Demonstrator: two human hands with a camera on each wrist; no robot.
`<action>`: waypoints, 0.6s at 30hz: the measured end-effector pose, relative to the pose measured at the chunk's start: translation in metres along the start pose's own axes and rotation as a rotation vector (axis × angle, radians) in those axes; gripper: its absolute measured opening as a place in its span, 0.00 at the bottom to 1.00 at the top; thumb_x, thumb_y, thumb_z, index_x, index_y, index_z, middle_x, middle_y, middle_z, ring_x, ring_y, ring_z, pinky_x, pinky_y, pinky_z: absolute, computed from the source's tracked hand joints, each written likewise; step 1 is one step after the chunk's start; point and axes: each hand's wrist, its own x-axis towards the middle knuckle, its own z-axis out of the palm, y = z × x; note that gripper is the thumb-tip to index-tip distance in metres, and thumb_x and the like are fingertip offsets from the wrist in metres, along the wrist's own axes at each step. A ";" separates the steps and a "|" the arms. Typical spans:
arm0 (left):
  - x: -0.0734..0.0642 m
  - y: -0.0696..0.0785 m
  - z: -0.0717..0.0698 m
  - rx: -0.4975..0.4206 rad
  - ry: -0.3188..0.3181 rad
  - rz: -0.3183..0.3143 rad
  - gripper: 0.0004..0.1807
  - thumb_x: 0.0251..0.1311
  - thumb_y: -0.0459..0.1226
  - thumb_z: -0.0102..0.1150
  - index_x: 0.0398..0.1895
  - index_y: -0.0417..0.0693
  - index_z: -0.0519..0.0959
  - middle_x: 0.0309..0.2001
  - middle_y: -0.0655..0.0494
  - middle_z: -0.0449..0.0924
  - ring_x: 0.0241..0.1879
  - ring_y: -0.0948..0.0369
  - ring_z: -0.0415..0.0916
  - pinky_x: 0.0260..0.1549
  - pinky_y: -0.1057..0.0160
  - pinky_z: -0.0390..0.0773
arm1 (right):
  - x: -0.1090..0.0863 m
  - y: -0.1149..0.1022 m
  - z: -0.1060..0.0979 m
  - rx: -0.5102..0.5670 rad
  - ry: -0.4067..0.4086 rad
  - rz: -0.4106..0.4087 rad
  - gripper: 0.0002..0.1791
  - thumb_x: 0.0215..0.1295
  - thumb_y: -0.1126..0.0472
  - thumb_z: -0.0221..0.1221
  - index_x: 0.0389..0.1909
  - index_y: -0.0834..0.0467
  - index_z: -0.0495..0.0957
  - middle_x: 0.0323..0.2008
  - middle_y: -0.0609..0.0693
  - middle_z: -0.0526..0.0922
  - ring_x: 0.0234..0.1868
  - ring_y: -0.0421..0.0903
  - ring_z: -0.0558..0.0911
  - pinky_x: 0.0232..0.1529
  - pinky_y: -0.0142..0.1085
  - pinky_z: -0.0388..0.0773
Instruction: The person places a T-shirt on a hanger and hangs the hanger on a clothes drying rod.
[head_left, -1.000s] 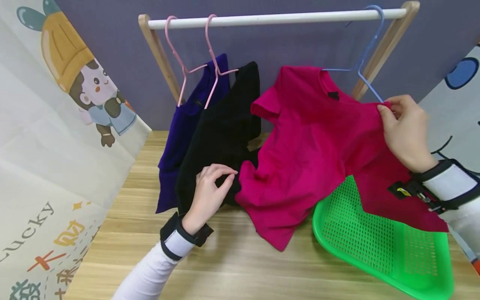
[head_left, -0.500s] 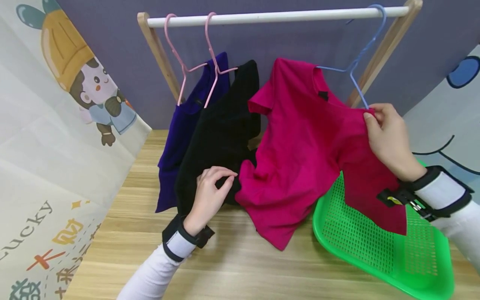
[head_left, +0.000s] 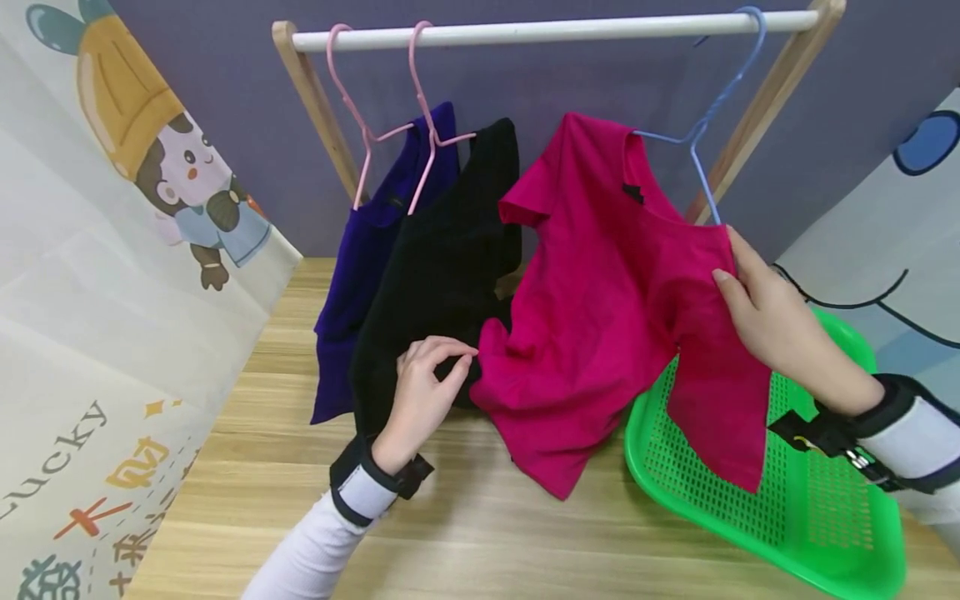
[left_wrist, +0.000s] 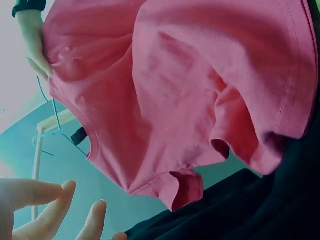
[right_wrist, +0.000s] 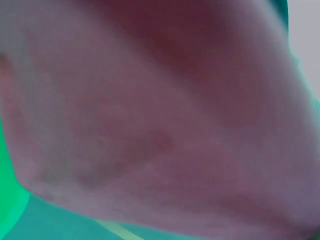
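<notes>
A pink T-shirt [head_left: 600,275] hangs on a blue hanger [head_left: 697,133], whose hook is over the white rod. The hanger's arms go in at the neck opening, and their ends are hidden by the cloth. My right hand [head_left: 787,321] holds the shirt's right shoulder, thumb in front and the other fingers mostly behind the fabric. Beside the shirt's left lower edge is my left hand [head_left: 427,392]. Its thumb and index tips almost meet, and the left wrist view shows loosely bent fingers [left_wrist: 95,220] apart from the shirt. Blurred pink cloth [right_wrist: 165,125] fills the right wrist view.
A purple garment [head_left: 345,308] and a black garment [head_left: 442,250] hang on pink hangers [head_left: 432,133] to the left. The white rod [head_left: 555,32] spans wooden posts. A green basket [head_left: 750,533] stands on the wooden table [head_left: 480,542] at the front right.
My right hand has moved left with the shirt's shoulder, and its curled fingers have straightened. The hanger's right arm has swung left and the shirt's right side hangs lower. My left hand has barely moved.
</notes>
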 end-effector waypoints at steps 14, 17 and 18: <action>-0.017 -0.004 0.026 0.047 0.071 0.050 0.05 0.51 0.32 0.59 0.31 0.46 0.82 0.36 0.54 0.76 0.40 0.56 0.68 0.44 0.57 0.63 | -0.056 -0.012 0.055 -0.304 0.511 -0.127 0.30 0.54 0.70 0.55 0.59 0.72 0.59 0.59 0.70 0.58 0.58 0.68 0.59 0.56 0.59 0.54; -0.024 -0.006 0.034 0.043 0.069 0.049 0.06 0.51 0.31 0.58 0.33 0.44 0.81 0.36 0.53 0.76 0.41 0.56 0.68 0.42 0.60 0.66 | -0.066 -0.014 0.074 -0.293 0.582 -0.170 0.25 0.58 0.66 0.50 0.56 0.72 0.63 0.58 0.68 0.61 0.61 0.64 0.56 0.60 0.57 0.47; -0.027 -0.007 0.037 0.043 0.066 0.047 0.06 0.51 0.31 0.57 0.33 0.43 0.81 0.37 0.53 0.76 0.41 0.56 0.69 0.42 0.60 0.67 | -0.068 -0.016 0.082 -0.272 0.582 -0.177 0.23 0.59 0.65 0.49 0.55 0.72 0.64 0.57 0.68 0.63 0.62 0.63 0.56 0.60 0.56 0.46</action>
